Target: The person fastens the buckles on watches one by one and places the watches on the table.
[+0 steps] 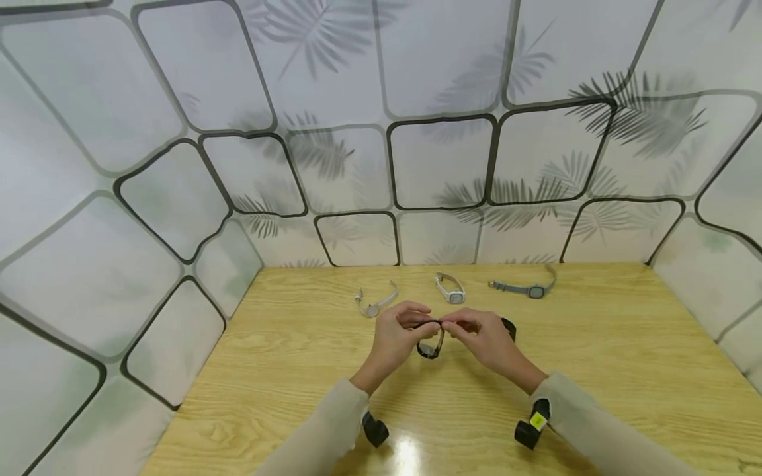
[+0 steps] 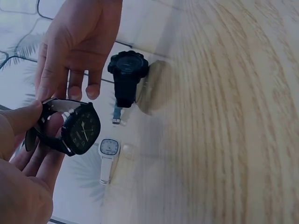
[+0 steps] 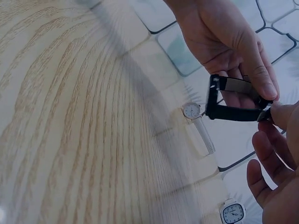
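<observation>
A black wristwatch (image 1: 428, 351) with a squarish dark dial hangs between the two hands, its strap bent into a loop. My left hand (image 1: 394, 340) pinches the strap near its ends; in the left wrist view its thumb and fingers hold the band beside the watch face (image 2: 83, 129). My right hand (image 1: 489, 340) pinches the strap ends from the other side, thumb against forefinger. In the right wrist view the strap loop (image 3: 236, 113) looks closed, with the fingers at the buckle area. Whether the buckle is fastened is hidden by the fingertips.
Behind the hands lie a white round-faced watch (image 1: 372, 309), a white square-faced watch (image 1: 456, 297) and a grey-blue watch (image 1: 536, 291). A chunky black watch (image 1: 509, 328) is partly hidden behind the right hand. Patterned cloth walls (image 1: 440, 165) border the wooden table (image 1: 286, 370).
</observation>
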Demonstrator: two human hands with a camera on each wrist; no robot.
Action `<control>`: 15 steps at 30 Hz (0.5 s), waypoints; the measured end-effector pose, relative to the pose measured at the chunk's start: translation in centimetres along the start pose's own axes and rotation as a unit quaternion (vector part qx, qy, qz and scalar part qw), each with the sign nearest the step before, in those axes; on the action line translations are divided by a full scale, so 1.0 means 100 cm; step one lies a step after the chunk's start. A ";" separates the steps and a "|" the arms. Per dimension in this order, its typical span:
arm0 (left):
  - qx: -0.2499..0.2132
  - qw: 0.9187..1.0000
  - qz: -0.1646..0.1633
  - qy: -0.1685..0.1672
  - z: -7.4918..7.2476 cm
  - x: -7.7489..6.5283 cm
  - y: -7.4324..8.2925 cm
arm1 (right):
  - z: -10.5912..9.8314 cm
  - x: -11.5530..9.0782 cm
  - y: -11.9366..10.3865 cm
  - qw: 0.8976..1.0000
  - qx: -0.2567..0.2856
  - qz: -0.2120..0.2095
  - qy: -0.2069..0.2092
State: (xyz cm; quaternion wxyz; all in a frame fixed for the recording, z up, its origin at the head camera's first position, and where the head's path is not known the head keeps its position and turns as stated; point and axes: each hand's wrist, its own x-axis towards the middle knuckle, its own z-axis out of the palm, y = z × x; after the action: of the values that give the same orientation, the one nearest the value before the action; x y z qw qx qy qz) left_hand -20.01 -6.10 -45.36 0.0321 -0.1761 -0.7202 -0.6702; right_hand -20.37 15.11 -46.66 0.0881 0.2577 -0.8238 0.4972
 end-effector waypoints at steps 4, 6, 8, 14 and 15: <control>-0.082 0.996 -0.040 0.010 -0.002 0.003 0.002 | 0.002 0.000 -0.001 1.000 0.009 0.016 -0.005; -0.108 0.991 -0.069 0.026 -0.003 0.005 0.003 | 0.002 0.000 0.000 1.000 0.007 0.020 -0.019; -0.132 0.986 -0.094 0.042 -0.003 0.007 0.003 | 0.002 -0.001 0.000 0.999 0.008 0.020 -0.039; -0.172 0.974 -0.133 0.064 -0.004 0.010 0.003 | 0.003 -0.003 0.003 0.994 0.035 0.027 -0.103; -0.174 0.974 -0.134 0.064 -0.004 0.010 0.004 | 0.004 -0.004 0.003 0.993 0.040 0.028 -0.110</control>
State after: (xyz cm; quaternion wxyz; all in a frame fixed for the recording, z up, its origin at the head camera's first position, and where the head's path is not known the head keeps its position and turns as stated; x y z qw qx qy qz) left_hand -20.92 -6.26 -44.65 -0.0430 -0.0378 -0.6061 -0.7933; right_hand -20.18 15.01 -47.22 -0.0272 0.2904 -0.8149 0.5009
